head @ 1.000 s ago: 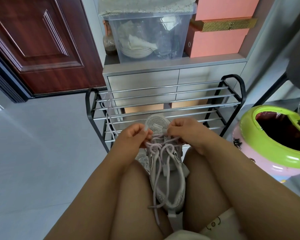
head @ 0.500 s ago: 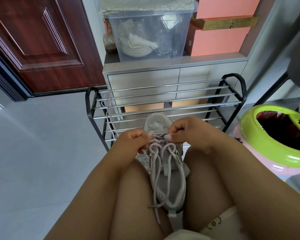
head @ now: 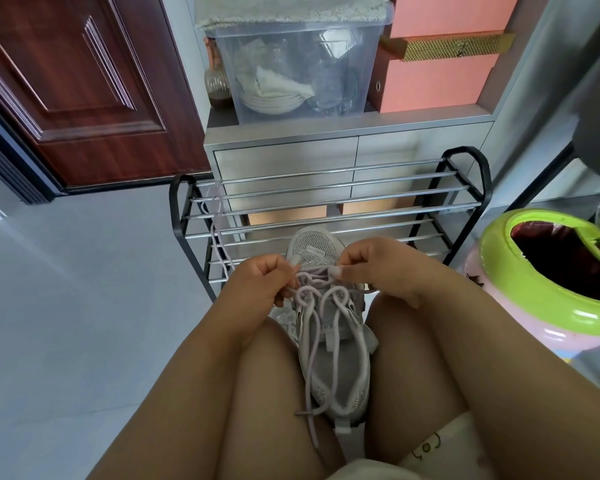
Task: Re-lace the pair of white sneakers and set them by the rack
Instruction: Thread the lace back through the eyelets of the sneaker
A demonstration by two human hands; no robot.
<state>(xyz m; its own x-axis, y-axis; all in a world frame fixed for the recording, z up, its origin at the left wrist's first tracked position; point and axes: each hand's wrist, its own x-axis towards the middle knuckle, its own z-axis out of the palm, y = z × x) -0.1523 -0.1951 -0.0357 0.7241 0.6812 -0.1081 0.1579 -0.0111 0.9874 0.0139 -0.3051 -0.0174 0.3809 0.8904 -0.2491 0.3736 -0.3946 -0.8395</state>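
Item: sneaker lacing, crossing being tightened near the toe.
Left hand (head: 262,284) and right hand (head: 378,268) are each pinching the lace (head: 317,271), drawing it taut. Sneaker (head: 333,344) is lying beneath them, between the knees; rack (head: 329,206) is standing just beyond. Next, likely: threading the loose ends through higher eyelets.

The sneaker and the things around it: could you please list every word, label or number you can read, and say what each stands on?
Sneaker toe patch: one small printed word, too blurred to read.
Sneaker tongue: letters partly covered by the lace, not readable.
Clear box, pink boxes, rack, door: no text visible.
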